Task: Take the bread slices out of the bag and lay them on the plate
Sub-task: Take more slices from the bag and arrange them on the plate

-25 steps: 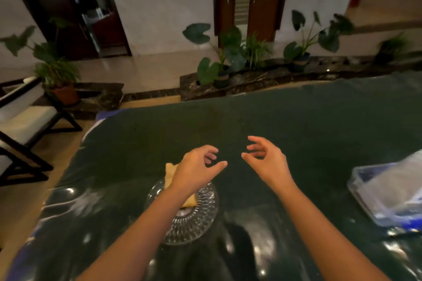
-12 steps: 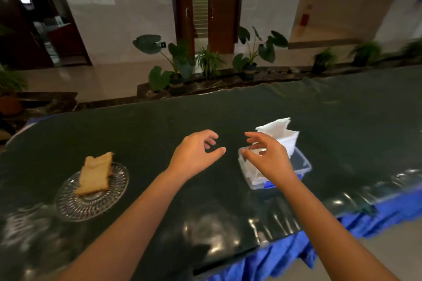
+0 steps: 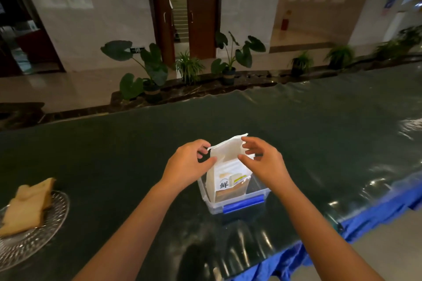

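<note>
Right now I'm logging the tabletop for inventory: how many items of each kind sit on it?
Bread bag: 1
Clear plastic bin: 1
Glass plate: 1
Bread slices on the plate: at least 1, count unclear
Total: at least 4

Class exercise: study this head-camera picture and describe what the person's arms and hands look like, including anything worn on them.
Both forearms are bare, with no sleeves in view. The left hand and right hand wear no gloves, and no rings, watch or bracelets show on the fingers or wrists. No markings can be seen. The arms enter from the bottom edge, so anything worn above the forearms is out of view.
</note>
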A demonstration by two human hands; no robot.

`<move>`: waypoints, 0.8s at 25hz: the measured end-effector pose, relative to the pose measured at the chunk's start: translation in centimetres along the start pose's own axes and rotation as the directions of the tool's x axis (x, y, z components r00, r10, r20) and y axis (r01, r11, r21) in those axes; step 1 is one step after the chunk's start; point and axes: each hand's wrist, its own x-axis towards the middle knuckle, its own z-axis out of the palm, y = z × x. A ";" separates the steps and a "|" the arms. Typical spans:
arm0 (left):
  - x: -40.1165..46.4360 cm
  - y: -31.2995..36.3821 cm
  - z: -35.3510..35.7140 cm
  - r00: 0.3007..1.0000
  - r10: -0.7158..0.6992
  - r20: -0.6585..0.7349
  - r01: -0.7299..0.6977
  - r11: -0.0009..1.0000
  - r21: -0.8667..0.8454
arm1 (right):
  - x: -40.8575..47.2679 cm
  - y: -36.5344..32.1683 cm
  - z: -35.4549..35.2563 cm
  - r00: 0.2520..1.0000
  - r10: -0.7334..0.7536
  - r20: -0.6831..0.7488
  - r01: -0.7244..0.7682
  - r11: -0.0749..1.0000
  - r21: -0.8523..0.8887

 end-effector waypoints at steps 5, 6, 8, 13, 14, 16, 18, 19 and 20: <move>4.0 0.8 3.8 0.997 -0.070 0.026 0.071 0.997 -0.006 | 3.9 3.7 -1.9 0.997 -0.028 0.074 0.030 0.999 -0.030; 4.2 0.8 4.3 0.996 -0.084 0.032 0.083 0.996 0.007 | 4.4 4.3 -1.9 0.996 -0.025 0.089 0.027 0.999 -0.026; 4.3 0.7 5.0 0.992 -0.116 0.043 0.114 0.993 0.035 | 5.7 5.4 -2.0 0.991 -0.038 0.131 0.041 0.999 -0.019; 4.9 0.4 6.3 0.973 -0.229 -0.025 0.230 0.971 0.069 | 9.8 8.4 -2.1 0.924 -0.161 0.346 0.189 0.981 -0.050; 4.9 0.5 6.4 0.966 -0.250 -0.070 0.255 0.965 0.067 | 10.7 8.8 -2.2 0.893 -0.201 0.402 0.243 0.968 -0.055; 5.3 0.8 6.6 0.933 -0.330 -0.142 0.343 0.936 0.081 | 12.7 9.5 -2.4 0.814 -0.258 0.520 0.332 0.942 -0.052; 5.7 1.2 7.0 0.886 -0.438 -0.151 0.458 0.879 0.136 | 14.3 10.0 -2.5 0.726 -0.297 0.621 0.407 0.912 -0.039; 6.0 1.4 7.4 0.856 -0.494 -0.153 0.515 0.839 0.175 | 14.8 10.2 -2.5 0.672 -0.325 0.665 0.456 0.890 -0.026; 6.3 1.6 7.9 0.824 -0.543 -0.162 0.567 0.795 0.217 | 15.4 10.4 -2.4 0.615 -0.354 0.705 0.512 0.859 -0.015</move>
